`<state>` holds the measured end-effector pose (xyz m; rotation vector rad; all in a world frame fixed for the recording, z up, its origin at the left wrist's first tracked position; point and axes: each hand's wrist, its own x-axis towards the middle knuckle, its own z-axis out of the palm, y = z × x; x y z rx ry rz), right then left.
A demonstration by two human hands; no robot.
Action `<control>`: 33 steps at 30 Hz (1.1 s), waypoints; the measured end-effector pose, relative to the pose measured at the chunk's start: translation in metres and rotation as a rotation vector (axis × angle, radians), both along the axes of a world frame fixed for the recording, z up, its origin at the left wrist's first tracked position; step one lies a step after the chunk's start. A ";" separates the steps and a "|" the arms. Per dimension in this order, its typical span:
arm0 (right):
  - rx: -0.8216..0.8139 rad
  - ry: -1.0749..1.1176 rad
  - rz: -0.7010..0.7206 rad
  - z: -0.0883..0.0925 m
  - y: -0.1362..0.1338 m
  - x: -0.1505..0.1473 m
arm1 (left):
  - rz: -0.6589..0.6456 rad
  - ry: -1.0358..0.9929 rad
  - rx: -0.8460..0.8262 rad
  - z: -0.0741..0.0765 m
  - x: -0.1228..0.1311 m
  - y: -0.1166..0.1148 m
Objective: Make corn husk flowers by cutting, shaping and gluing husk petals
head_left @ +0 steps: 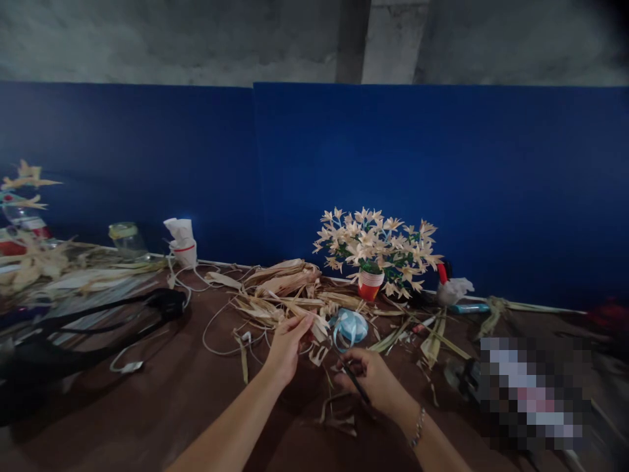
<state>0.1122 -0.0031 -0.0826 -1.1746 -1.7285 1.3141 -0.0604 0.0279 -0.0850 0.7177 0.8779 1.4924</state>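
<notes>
My left hand (285,352) pinches a pale, dried corn husk piece (320,327) between thumb and fingers, in front of a husk pile (287,278). Lower and to the right, my right hand (378,380) is closed round a slim dark tool (358,385); its exact kind is unclear because the fingers cover part of it. Just beyond this hand lies a light blue ribbon roll (354,326). Behind it, husk flowers (371,244) with green leaves stand in a red and white cup (370,286). Husk scraps (341,425) are scattered below my hands.
On the left are a black strapped object (164,307), a glass jar (128,241) and a paper cup (185,254) holding tissue. A white cable (209,341) loops across the brown table (196,400). A turquoise object (469,308) lies right, near a pixelated patch. Blue panels (295,164) stand behind.
</notes>
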 end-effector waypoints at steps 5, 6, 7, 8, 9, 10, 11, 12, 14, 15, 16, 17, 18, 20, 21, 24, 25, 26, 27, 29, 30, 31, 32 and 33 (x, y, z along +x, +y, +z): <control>-0.017 -0.010 -0.041 0.002 -0.002 -0.003 | 0.032 -0.017 -0.044 0.002 0.004 -0.003; -0.015 -0.013 -0.052 0.002 -0.003 -0.004 | 0.037 -0.021 -0.046 0.003 0.004 -0.003; -0.015 -0.014 -0.061 0.002 -0.003 -0.005 | 0.041 -0.027 -0.047 0.003 0.004 -0.003; -0.014 -0.013 -0.066 0.001 -0.003 -0.006 | 0.044 -0.034 -0.049 0.003 0.005 -0.004; -0.012 -0.010 -0.069 0.000 -0.003 -0.007 | 0.046 -0.043 -0.050 0.003 0.005 -0.004; -0.006 -0.008 -0.070 -0.001 -0.003 -0.007 | 0.045 -0.051 -0.053 0.003 0.005 -0.003; 0.002 -0.009 -0.068 -0.002 -0.003 -0.008 | 0.043 -0.060 -0.054 0.003 0.005 -0.003; 0.008 -0.012 -0.067 -0.004 -0.003 -0.008 | 0.041 -0.068 -0.053 0.002 0.004 -0.003; 0.014 -0.017 -0.060 -0.005 -0.002 -0.007 | 0.031 -0.073 -0.053 0.000 0.003 -0.002; 0.008 -0.022 -0.052 -0.005 -0.001 -0.005 | 0.026 -0.073 -0.054 -0.001 0.002 -0.001; -0.010 -0.030 -0.040 -0.004 -0.001 -0.003 | 0.023 -0.072 -0.055 -0.002 0.000 0.000; -0.041 -0.038 -0.022 -0.002 -0.001 -0.001 | 0.026 -0.073 -0.056 -0.003 -0.001 0.002; -0.080 -0.041 0.000 0.000 -0.001 0.002 | 0.034 -0.075 -0.054 -0.004 -0.003 0.003; -0.161 -0.015 0.051 0.005 -0.001 0.009 | 0.045 -0.079 -0.029 -0.004 -0.007 0.006; -0.188 0.017 0.069 0.007 -0.001 0.012 | 0.043 -0.079 -0.014 -0.004 -0.009 0.008; -0.224 0.097 0.077 0.013 0.000 0.019 | -0.008 -0.059 -0.002 -0.002 -0.013 0.010; -0.233 0.099 0.077 0.013 0.000 0.020 | -0.032 -0.046 -0.008 -0.001 -0.014 0.010; -0.243 0.094 0.080 0.014 0.001 0.021 | -0.057 -0.031 -0.014 0.001 -0.015 0.009; -0.252 0.086 0.089 0.013 0.001 0.021 | -0.081 -0.015 -0.019 0.002 -0.015 0.009; -0.268 0.076 0.114 0.013 0.001 0.022 | -0.118 0.019 -0.036 0.003 -0.015 0.007; -0.275 0.076 0.126 0.013 0.001 0.022 | -0.128 0.032 -0.049 0.004 -0.015 0.006; -0.282 0.078 0.139 0.013 0.001 0.022 | -0.133 0.042 -0.061 0.004 -0.015 0.006; -0.286 0.083 0.148 0.013 0.001 0.022 | -0.136 0.049 -0.071 0.003 -0.015 0.006; -0.288 0.087 0.155 0.013 0.001 0.022 | -0.141 0.055 -0.077 0.002 -0.015 0.006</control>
